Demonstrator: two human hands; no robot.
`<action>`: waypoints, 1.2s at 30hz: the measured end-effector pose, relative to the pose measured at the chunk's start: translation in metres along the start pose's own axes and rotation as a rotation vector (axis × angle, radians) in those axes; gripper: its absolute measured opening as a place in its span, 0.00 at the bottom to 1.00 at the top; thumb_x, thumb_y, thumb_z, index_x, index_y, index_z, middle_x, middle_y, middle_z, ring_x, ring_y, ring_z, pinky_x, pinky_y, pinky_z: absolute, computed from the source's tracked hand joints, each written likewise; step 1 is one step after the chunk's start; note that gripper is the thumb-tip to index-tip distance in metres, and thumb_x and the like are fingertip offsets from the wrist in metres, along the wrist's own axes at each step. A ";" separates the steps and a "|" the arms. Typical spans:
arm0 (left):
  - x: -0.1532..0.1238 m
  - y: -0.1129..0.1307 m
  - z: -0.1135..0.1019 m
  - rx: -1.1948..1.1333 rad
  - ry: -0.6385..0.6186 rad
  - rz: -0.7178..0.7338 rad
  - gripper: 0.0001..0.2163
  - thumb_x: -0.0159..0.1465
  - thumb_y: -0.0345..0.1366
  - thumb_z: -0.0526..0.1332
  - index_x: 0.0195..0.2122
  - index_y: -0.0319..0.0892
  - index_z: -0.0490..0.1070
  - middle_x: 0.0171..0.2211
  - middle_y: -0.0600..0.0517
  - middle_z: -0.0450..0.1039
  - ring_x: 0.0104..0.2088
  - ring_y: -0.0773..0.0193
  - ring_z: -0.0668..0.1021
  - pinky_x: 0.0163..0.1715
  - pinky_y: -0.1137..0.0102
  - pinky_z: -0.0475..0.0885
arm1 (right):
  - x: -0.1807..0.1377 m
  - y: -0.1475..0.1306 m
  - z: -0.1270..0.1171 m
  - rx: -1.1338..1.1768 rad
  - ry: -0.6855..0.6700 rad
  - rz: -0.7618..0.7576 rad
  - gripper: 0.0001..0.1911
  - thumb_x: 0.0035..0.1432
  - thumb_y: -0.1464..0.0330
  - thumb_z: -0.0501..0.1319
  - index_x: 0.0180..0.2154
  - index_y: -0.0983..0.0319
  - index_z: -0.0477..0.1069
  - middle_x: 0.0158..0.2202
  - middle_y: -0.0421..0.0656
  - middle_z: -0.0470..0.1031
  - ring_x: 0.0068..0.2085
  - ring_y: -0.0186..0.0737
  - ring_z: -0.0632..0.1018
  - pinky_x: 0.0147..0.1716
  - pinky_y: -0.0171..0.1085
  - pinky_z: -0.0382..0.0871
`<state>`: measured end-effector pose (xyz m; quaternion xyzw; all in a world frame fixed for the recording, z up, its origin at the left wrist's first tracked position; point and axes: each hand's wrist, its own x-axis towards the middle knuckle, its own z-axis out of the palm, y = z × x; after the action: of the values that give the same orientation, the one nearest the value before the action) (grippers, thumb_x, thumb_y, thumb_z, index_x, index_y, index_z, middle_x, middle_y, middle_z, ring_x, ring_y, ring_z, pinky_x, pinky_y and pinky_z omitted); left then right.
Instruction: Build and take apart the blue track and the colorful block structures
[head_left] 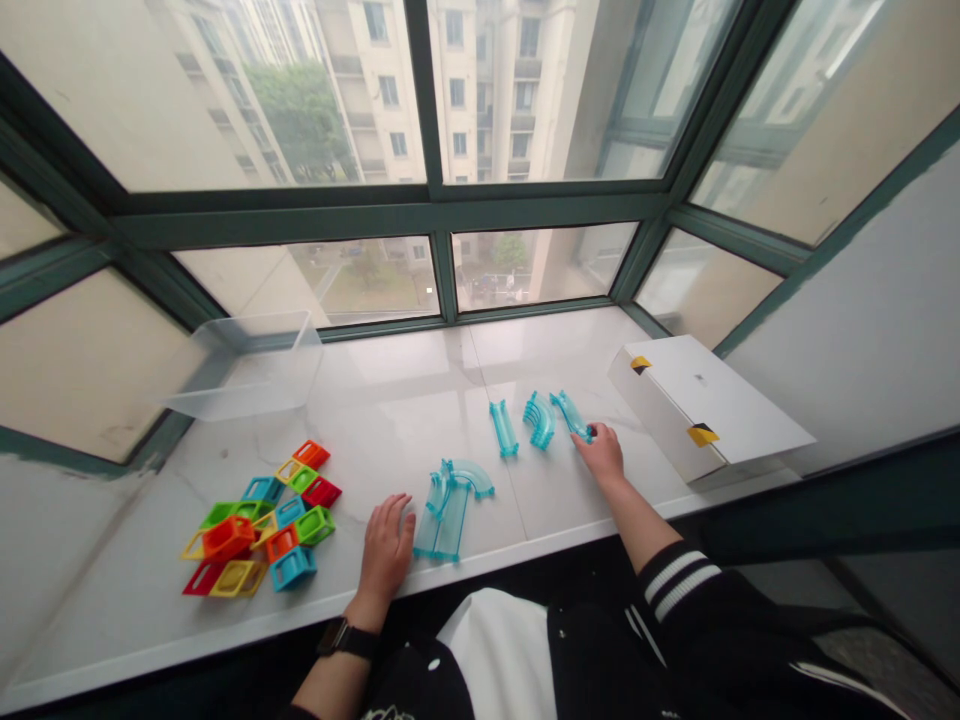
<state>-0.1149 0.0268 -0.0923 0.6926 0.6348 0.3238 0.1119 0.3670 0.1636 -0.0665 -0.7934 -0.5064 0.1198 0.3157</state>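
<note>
My right hand [602, 455] is closed on the near end of a straight translucent blue track piece [571, 412], which lies slantwise on the sill. Left of it are a curved blue track piece [539, 420] and another straight track piece [504, 429], apart from each other. My left hand [388, 545] rests on the surface with its fingers stretched out and nothing in them. Just right of those fingers lies a group of blue track pieces [448, 520], straight ones with curved ones on top or against them; how they overlap is hard to tell.
Colourful plastic blocks [259, 525] in red, orange, yellow, green and blue are heaped at the left. Behind them stands a clear plastic bin [247, 370]. A white box [705, 400] with black-and-yellow tape sits at the right. Windows border the marble-look sill [390, 400].
</note>
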 end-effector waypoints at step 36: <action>0.000 0.002 0.000 0.057 0.020 0.044 0.19 0.76 0.46 0.50 0.58 0.43 0.72 0.59 0.41 0.76 0.63 0.47 0.75 0.67 0.44 0.65 | -0.003 0.010 0.007 -0.037 -0.040 -0.010 0.29 0.54 0.57 0.69 0.54 0.62 0.69 0.51 0.53 0.74 0.43 0.48 0.78 0.49 0.44 0.72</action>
<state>-0.1132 0.0267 -0.0910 0.7059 0.6296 0.3150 0.0787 0.3692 0.1606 -0.0781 -0.7940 -0.5189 0.1245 0.2913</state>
